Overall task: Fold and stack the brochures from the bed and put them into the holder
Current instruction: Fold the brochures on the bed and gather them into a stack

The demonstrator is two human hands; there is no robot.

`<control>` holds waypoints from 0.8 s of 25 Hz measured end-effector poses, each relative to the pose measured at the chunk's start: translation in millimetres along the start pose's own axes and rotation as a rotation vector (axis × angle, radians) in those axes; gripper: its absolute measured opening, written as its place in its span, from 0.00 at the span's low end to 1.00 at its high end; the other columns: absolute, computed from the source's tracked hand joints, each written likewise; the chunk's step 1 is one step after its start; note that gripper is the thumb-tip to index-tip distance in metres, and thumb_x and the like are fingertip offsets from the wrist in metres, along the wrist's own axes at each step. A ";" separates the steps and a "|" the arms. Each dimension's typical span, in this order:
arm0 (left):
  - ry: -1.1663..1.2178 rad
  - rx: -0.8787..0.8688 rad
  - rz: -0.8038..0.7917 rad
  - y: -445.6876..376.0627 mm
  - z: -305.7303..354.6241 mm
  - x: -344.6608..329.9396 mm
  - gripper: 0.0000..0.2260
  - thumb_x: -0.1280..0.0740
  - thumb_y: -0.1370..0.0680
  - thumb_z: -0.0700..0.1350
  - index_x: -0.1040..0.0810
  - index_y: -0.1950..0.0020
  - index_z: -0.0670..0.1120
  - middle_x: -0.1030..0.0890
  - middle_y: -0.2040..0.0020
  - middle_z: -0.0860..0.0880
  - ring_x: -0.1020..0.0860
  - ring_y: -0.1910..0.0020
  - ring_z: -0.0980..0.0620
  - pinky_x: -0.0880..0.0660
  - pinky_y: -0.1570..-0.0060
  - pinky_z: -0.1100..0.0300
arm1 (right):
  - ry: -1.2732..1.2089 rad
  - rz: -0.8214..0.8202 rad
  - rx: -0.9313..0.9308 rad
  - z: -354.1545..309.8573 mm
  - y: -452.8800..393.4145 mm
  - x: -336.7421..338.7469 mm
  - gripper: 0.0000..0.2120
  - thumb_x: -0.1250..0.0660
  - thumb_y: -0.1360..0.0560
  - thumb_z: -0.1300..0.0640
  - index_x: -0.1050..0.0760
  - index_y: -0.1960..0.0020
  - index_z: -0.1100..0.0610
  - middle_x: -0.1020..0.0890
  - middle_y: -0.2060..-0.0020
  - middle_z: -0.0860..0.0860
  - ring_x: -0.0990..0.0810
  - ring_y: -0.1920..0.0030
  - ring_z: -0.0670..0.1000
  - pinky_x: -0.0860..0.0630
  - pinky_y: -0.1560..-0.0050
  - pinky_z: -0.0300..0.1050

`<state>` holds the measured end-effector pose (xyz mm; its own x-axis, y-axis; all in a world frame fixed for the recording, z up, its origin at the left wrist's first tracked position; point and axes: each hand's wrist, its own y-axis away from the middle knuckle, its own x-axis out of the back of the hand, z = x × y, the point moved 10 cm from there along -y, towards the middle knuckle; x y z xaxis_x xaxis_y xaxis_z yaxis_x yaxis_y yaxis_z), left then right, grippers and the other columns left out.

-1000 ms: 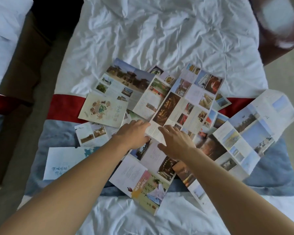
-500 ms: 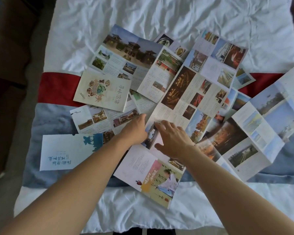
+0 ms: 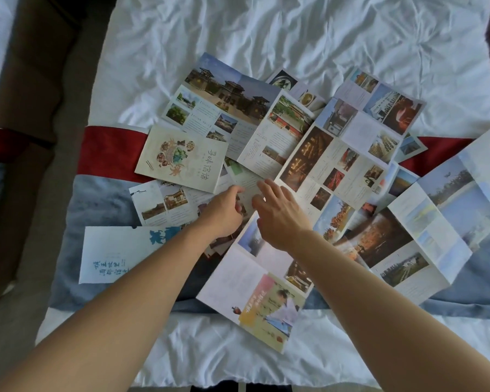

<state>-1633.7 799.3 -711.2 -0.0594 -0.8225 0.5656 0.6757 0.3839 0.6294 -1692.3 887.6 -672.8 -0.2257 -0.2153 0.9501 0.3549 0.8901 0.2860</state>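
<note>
1. Nearest me I see the white sheet at the foot of the bed, creased, with two bare forearms crossing it toward the middle.
2. Beyond the sheet lies a grey-blue band of the bed runner, then a red band across the bed, then more rumpled white sheet to the far edge.
3. To the left of the bed I see a strip of dull floor and a brown piece of furniture; what it is I cannot tell.
4. The brochures are spread open and overlapping on the runner. Near centre lies the pink-and-yellow brochure, partly under my right forearm.
5. Near left is the white brochure with blue lettering, its right part hidden by my left forearm.
6. At right the large pale fold-out hangs toward the bed's right side.
7. My left hand sits over the middle of the pile, fingers curled; whether they pinch a sheet I cannot tell.
8. My right hand is just beside it, fingers extended and slightly apart over the paper, holding nothing that I can see.
9. Farther left is the cream food brochure, closed.
10. Farthest are the temple brochure and the night-photo brochure.
</note>
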 end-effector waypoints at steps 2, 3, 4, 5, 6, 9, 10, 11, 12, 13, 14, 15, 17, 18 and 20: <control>-0.026 0.044 -0.096 3.3 -12.4 -3.7 0.23 0.34 0.23 0.45 0.32 0.28 0.52 0.21 0.43 0.49 0.23 0.42 0.46 0.26 0.41 0.48 | 0.016 0.002 0.023 -3.3 -3.6 1.3 0.20 0.33 0.24 0.57 0.28 0.33 0.55 0.33 0.27 0.58 0.41 0.25 0.59 0.39 0.27 0.57; -0.027 0.071 -0.154 6.0 -20.7 -8.6 0.23 0.33 0.23 0.47 0.31 0.28 0.52 0.21 0.41 0.48 0.23 0.43 0.47 0.26 0.43 0.51 | 0.000 -0.016 0.029 -4.2 -4.6 -1.2 0.21 0.33 0.24 0.57 0.29 0.32 0.54 0.33 0.27 0.57 0.41 0.25 0.59 0.39 0.27 0.57; -0.038 0.097 -0.209 9.6 -30.0 -15.1 0.23 0.32 0.23 0.49 0.30 0.28 0.52 0.21 0.39 0.48 0.22 0.43 0.48 0.26 0.45 0.54 | -0.022 -0.047 0.031 -4.9 -5.3 -6.5 0.24 0.32 0.24 0.58 0.32 0.30 0.52 0.35 0.26 0.56 0.42 0.24 0.59 0.40 0.26 0.57; -0.060 0.117 -0.255 13.4 -39.6 -22.1 0.24 0.32 0.24 0.51 0.30 0.28 0.52 0.21 0.38 0.48 0.22 0.43 0.48 0.25 0.45 0.55 | -0.035 -0.087 0.033 -6.3 -6.5 -13.9 0.27 0.32 0.24 0.58 0.35 0.27 0.50 0.38 0.24 0.56 0.44 0.23 0.59 0.41 0.25 0.57; -0.087 0.128 -0.291 17.0 -48.0 -29.9 0.24 0.32 0.25 0.51 0.30 0.30 0.51 0.21 0.38 0.48 0.22 0.44 0.49 0.25 0.45 0.55 | -0.032 -0.136 0.037 -8.2 -6.8 -23.0 0.31 0.32 0.24 0.58 0.38 0.24 0.49 0.41 0.22 0.55 0.46 0.22 0.58 0.43 0.24 0.58; -0.125 0.113 -0.312 21.2 -60.5 -49.7 0.21 0.32 0.24 0.48 0.28 0.31 0.49 0.21 0.39 0.47 0.22 0.45 0.49 0.24 0.48 0.57 | 0.040 -0.249 0.073 -16.3 -6.2 -46.0 0.35 0.31 0.24 0.56 0.43 0.22 0.48 0.41 0.22 0.54 0.47 0.22 0.58 0.47 0.23 0.60; -0.117 0.103 -0.300 20.0 -62.2 -54.2 0.20 0.31 0.23 0.47 0.28 0.31 0.49 0.21 0.40 0.47 0.22 0.45 0.49 0.26 0.49 0.58 | 0.056 -0.252 0.089 -19.5 -7.0 -49.3 0.33 0.31 0.25 0.56 0.40 0.23 0.49 0.37 0.24 0.54 0.43 0.24 0.58 0.46 0.23 0.60; -0.109 0.091 -0.285 18.2 -62.6 -56.7 0.20 0.31 0.23 0.47 0.28 0.33 0.49 0.21 0.41 0.47 0.22 0.46 0.50 0.27 0.50 0.59 | 0.072 -0.237 0.101 -22.2 -7.9 -49.9 0.31 0.30 0.25 0.55 0.37 0.25 0.49 0.33 0.27 0.54 0.39 0.27 0.57 0.44 0.24 0.59; -0.106 0.080 -0.270 16.5 -61.8 -57.7 0.18 0.30 0.24 0.47 0.27 0.34 0.48 0.21 0.44 0.47 0.22 0.48 0.50 0.27 0.52 0.59 | 0.091 -0.211 0.109 -24.1 -8.5 -48.7 0.29 0.30 0.26 0.55 0.34 0.27 0.50 0.30 0.30 0.54 0.35 0.30 0.57 0.42 0.26 0.57; -0.106 0.071 -0.260 14.6 -60.8 -57.4 0.17 0.30 0.24 0.48 0.26 0.37 0.48 0.20 0.46 0.47 0.22 0.49 0.50 0.27 0.54 0.59 | 0.106 -0.185 0.113 -25.1 -9.1 -46.8 0.26 0.29 0.25 0.55 0.32 0.29 0.50 0.28 0.33 0.53 0.33 0.33 0.56 0.40 0.27 0.56; -0.110 0.069 -0.262 13.6 -60.5 -57.3 0.16 0.30 0.25 0.48 0.26 0.38 0.47 0.20 0.47 0.46 0.22 0.51 0.50 0.27 0.55 0.59 | 0.107 -0.165 0.109 -25.0 -9.8 -44.5 0.24 0.30 0.25 0.55 0.30 0.31 0.51 0.26 0.36 0.53 0.32 0.36 0.55 0.39 0.27 0.56; -0.115 0.068 -0.273 13.4 -59.8 -57.3 0.15 0.30 0.25 0.48 0.25 0.40 0.48 0.20 0.48 0.46 0.22 0.52 0.50 0.26 0.55 0.59 | 0.092 -0.149 0.097 -23.9 -10.2 -41.5 0.22 0.31 0.25 0.55 0.28 0.32 0.51 0.25 0.38 0.52 0.31 0.37 0.55 0.39 0.27 0.56; -0.144 0.068 -0.316 13.7 -59.5 -57.1 0.10 0.30 0.25 0.49 0.24 0.46 0.48 0.20 0.50 0.46 0.21 0.54 0.50 0.27 0.59 0.59 | 0.046 -0.108 0.063 -19.4 -10.9 -31.1 0.18 0.32 0.24 0.56 0.25 0.35 0.51 0.24 0.41 0.52 0.30 0.38 0.55 0.42 0.25 0.58; -0.170 0.073 -0.346 15.0 -59.4 -56.2 0.09 0.30 0.25 0.49 0.24 0.49 0.48 0.20 0.51 0.46 0.21 0.55 0.50 0.28 0.62 0.59 | 0.032 -0.089 0.046 -16.7 -12.1 -24.2 0.16 0.33 0.24 0.57 0.25 0.37 0.52 0.23 0.43 0.52 0.30 0.39 0.55 0.43 0.25 0.59; -0.222 0.116 -0.386 17.0 -61.6 -49.3 0.09 0.31 0.26 0.50 0.25 0.50 0.48 0.20 0.53 0.47 0.21 0.57 0.51 0.30 0.65 0.59 | 0.023 -0.063 0.015 -11.7 -16.6 -9.8 0.13 0.34 0.24 0.59 0.24 0.40 0.53 0.23 0.46 0.52 0.29 0.41 0.56 0.44 0.25 0.60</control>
<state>-1574.1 820.5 -761.2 -0.4554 -0.8097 0.3703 0.4873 0.1214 0.8648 -1685.4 870.3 -685.4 -0.2267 -0.2804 0.9327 0.3270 0.8802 0.3441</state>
